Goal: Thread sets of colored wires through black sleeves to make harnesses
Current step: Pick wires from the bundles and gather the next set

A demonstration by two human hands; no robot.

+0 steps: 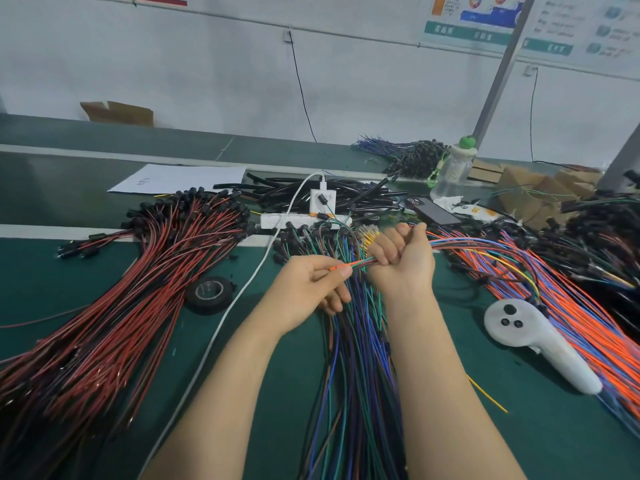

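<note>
Now your left hand (311, 285) pinches the tips of the wires (360, 263), and your right hand (401, 252) is fisted round them just behind. Keep those tips flush and tight; the sleeves (374, 195) lie piled well beyond, so square up before reaching.
</note>
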